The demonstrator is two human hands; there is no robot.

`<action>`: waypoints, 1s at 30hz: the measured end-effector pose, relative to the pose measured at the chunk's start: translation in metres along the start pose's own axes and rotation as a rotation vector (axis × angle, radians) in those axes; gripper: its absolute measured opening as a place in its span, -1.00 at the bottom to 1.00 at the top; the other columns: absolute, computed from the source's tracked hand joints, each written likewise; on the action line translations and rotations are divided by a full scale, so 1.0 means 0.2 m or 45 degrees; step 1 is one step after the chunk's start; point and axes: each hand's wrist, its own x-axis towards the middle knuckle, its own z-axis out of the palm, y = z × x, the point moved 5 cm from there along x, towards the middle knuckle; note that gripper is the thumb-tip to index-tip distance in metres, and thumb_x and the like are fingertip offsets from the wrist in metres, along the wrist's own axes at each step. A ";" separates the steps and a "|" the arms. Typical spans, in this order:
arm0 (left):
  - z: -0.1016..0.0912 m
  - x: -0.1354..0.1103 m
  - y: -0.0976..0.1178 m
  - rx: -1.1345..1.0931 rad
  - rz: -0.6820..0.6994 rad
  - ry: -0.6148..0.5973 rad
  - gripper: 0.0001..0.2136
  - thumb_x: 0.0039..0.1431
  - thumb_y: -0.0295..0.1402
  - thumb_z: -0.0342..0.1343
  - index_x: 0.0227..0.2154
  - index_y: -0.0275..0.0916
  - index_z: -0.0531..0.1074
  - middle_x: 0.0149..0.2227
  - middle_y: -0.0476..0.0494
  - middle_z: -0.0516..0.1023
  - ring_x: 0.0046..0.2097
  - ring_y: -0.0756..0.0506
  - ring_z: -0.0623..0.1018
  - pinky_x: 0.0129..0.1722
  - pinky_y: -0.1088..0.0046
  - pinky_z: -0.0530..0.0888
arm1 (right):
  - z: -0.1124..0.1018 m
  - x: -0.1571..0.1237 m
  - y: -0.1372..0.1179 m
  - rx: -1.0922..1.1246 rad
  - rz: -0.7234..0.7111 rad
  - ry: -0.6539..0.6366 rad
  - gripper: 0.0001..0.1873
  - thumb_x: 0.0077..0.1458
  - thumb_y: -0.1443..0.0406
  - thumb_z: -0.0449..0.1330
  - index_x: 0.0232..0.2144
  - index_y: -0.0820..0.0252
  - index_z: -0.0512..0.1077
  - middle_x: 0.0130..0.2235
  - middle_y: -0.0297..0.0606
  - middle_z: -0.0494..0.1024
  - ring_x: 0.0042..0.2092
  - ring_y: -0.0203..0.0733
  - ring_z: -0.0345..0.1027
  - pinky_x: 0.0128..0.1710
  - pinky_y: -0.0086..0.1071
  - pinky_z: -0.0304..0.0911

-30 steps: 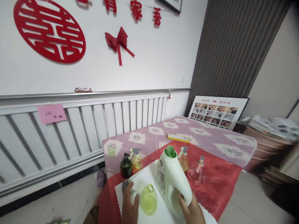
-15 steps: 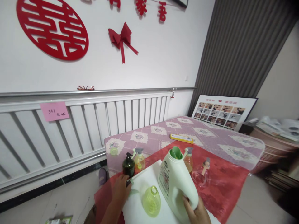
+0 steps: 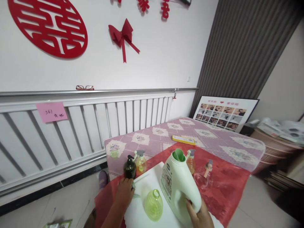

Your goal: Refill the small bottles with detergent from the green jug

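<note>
My right hand (image 3: 201,215) is wrapped round the handle of a large pale green detergent jug (image 3: 177,183), which stands uncapped with a green spout in its mouth. Left of the jug, a yellow-green bottle (image 3: 154,205) stands with its neck uncovered. My left hand (image 3: 124,191) is closed on a pump head (image 3: 133,185) with a pale tube pointing right; the fingers hide part of it. Just beyond that hand stands a dark green pump bottle (image 3: 129,167). Beside it is a clear pump bottle (image 3: 141,163) with yellowish contents.
Behind the jug is an amber pump bottle (image 3: 191,162), with a clear pink-topped bottle (image 3: 204,179) to its right. A white sheet (image 3: 142,186) and red cloth (image 3: 228,180) cover part of the table. Farther back lie a yellow box (image 3: 183,140) and a greenish cap (image 3: 114,154).
The camera view has shifted slightly. My left hand has turned a little on the pump head. My right hand keeps its grip on the jug.
</note>
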 end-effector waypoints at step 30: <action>-0.16 -0.50 0.16 -2.555 -0.506 -0.150 -0.56 -0.20 -0.30 0.46 -0.17 -0.14 0.54 -0.25 -0.04 0.70 -0.26 -0.04 0.65 -0.23 0.44 0.54 | 0.00 0.00 -0.02 -0.020 -0.063 0.017 -0.46 -0.09 -0.10 0.10 -0.22 0.18 0.37 -0.25 -0.03 0.63 -0.18 0.15 0.51 -0.18 -0.11 0.41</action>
